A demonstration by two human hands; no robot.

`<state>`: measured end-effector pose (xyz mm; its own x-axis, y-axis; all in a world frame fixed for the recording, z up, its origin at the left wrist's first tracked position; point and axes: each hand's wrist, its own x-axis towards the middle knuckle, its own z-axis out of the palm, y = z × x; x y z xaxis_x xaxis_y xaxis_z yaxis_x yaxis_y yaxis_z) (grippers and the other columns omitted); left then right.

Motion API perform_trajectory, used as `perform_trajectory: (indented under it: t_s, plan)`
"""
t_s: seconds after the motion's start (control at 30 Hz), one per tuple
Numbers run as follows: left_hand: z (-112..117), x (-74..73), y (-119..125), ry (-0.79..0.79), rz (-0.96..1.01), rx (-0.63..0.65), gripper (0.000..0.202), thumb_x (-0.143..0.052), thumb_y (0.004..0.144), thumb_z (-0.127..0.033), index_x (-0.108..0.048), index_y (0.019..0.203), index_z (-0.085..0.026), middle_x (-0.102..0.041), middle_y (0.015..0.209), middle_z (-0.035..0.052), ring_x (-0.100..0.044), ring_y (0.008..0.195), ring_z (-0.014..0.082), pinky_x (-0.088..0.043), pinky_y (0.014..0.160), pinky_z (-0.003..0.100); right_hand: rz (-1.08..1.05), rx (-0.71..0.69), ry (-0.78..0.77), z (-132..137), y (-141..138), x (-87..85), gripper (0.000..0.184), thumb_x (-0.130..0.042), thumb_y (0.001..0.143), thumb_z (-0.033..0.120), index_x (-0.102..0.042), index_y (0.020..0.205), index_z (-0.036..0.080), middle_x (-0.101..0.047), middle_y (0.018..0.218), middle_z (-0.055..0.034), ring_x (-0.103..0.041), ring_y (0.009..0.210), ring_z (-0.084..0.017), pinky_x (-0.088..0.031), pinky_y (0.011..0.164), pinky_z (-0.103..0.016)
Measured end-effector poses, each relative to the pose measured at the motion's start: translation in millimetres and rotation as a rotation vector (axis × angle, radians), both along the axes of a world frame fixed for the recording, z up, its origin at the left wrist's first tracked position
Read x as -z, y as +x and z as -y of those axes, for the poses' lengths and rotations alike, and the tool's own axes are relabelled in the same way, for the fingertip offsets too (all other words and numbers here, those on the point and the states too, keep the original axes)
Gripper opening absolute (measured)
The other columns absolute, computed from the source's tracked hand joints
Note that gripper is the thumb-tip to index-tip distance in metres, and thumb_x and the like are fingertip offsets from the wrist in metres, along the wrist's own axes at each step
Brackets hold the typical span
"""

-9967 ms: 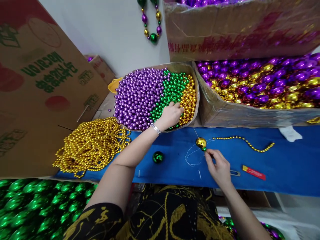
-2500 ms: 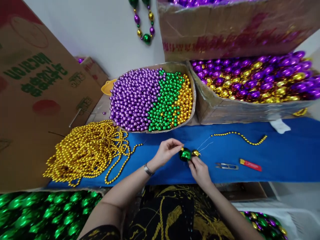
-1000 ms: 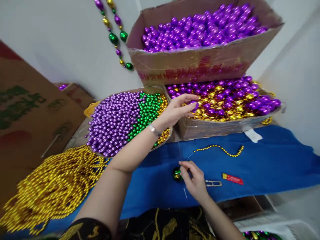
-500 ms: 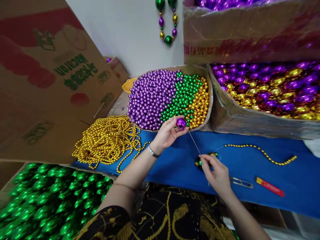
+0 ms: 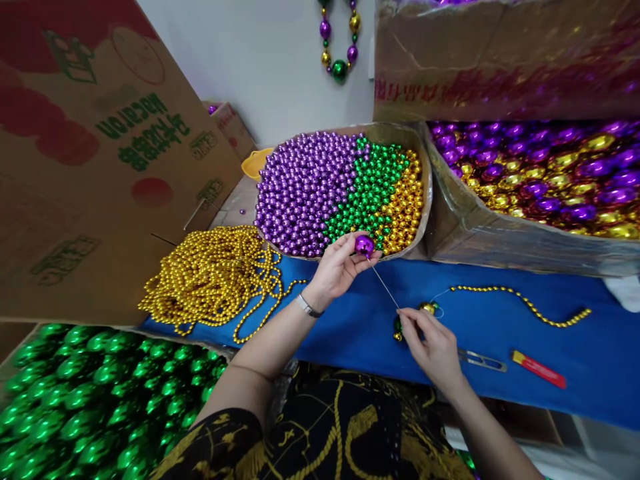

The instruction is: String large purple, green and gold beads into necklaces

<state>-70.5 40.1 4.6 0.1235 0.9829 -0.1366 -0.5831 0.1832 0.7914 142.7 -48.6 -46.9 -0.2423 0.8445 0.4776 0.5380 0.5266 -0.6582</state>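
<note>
My left hand [image 5: 341, 267] pinches a large shiny purple bead [image 5: 364, 246] at the near rim of the box of small beads. A long thin needle [image 5: 384, 284] runs from the underside of this bead to my right hand [image 5: 431, 343], whose fingertips are closed on its lower end. Beside and partly behind my right fingers are several green and gold beads [image 5: 399, 328]. A thread leads from there to a strand of small gold beads [image 5: 523, 297] lying on the blue cloth [image 5: 545, 357].
Behind my left hand stands a box of purple, green and gold beads [image 5: 310, 190]. A heap of gold bead strings [image 5: 207, 280] lies left. Large green beads [image 5: 95, 393] fill the lower left. Metal snips [image 5: 483, 360] and a red cutter [image 5: 539, 369] lie right.
The needle tip has moved from beside the purple bead to its underside and now meets it. My hands otherwise keep nearly the same place; the view has shifted slightly.
</note>
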Motion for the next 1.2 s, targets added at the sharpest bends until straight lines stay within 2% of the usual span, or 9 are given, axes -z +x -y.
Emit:
perform_trajectory:
  t_s: [0.33, 0.43, 0.57, 0.73, 0.93, 1.1, 1.2]
  plan:
    - [12, 2.1, -2, 0.088, -0.009, 0.02, 0.041, -0.072, 0.084, -0.046, -0.065, 0.114, -0.019, -0.071, 0.102, 0.0069, -0.073, 0.092, 0.0206, -0.059, 0.088, 0.038, 0.023, -0.001, 0.022, 1, 1, 4.5, 0.014, -0.054, 0.096, 0.019, -0.064, 0.106, 0.022, -0.073, 0.089, -0.0036, -0.071, 0.075, -0.015, -0.055, 0.068, -0.025]
    - [15, 3.7, 0, 0.111, -0.034, 0.042, 0.038, -0.072, 0.085, -0.043, -0.066, 0.114, -0.02, -0.071, 0.101, 0.0069, -0.073, 0.091, 0.0205, -0.059, 0.087, 0.039, 0.023, 0.0, 0.027, 0, 1, 3.0, 0.014, -0.055, 0.096, 0.019, -0.064, 0.105, 0.022, -0.073, 0.089, -0.0033, -0.07, 0.075, -0.015, -0.055, 0.069, -0.025]
    - [21, 7.3, 4, 0.137, -0.045, 0.105, 0.038, -0.078, 0.08, -0.036, -0.068, 0.113, -0.02, -0.071, 0.104, 0.0073, -0.072, 0.094, 0.0204, -0.059, 0.085, 0.033, 0.025, 0.023, 0.013, -3, -2, 3.0, 0.013, -0.054, 0.096, 0.02, -0.064, 0.103, 0.022, -0.073, 0.089, -0.004, -0.07, 0.075, -0.016, -0.054, 0.068, -0.025]
    - [26, 12.9, 5, 0.125, -0.028, 0.117, 0.042, -0.082, 0.076, -0.03, -0.067, 0.113, -0.019, -0.07, 0.108, 0.0079, -0.073, 0.092, 0.0198, -0.059, 0.086, 0.034, 0.004, 0.001, -0.034, -4, -3, 7.9, 0.014, -0.052, 0.097, 0.02, -0.064, 0.104, 0.022, -0.071, 0.089, -0.0032, -0.068, 0.075, -0.015, -0.054, 0.068, -0.025]
    - [28, 17.1, 2, 0.221, -0.048, 0.093, 0.041, -0.084, 0.073, -0.022, -0.068, 0.11, -0.019, -0.071, 0.108, 0.0065, -0.072, 0.095, 0.0177, -0.059, 0.088, 0.033, 0.058, 0.012, 0.095, -5, -1, 15.8, 0.015, -0.056, 0.095, 0.015, -0.063, 0.108, 0.02, -0.068, 0.086, -0.0022, -0.066, 0.073, -0.013, -0.052, 0.071, -0.025]
    - [30, 17.2, 1, 0.165, -0.006, 0.113, 0.039, -0.081, 0.076, -0.026, -0.067, 0.112, -0.02, -0.069, 0.111, 0.0068, -0.073, 0.093, 0.0194, -0.06, 0.09, 0.038, 0.034, -0.005, 0.09, -5, -3, 13.7, 0.016, -0.056, 0.095, 0.013, -0.062, 0.107, 0.02, -0.069, 0.086, -0.0024, -0.066, 0.072, -0.013, -0.052, 0.07, -0.024]
    - [31, 17.0, 1, 0.17, 0.0, 0.093, 0.039, -0.082, 0.075, -0.024, -0.067, 0.111, -0.019, -0.069, 0.109, 0.0063, -0.073, 0.092, 0.0191, -0.06, 0.089, 0.037, 0.025, -0.006, 0.058, -5, -5, 10.0, 0.014, -0.055, 0.095, 0.014, -0.062, 0.106, 0.02, -0.069, 0.087, -0.002, -0.066, 0.074, -0.013, -0.052, 0.07, -0.024]
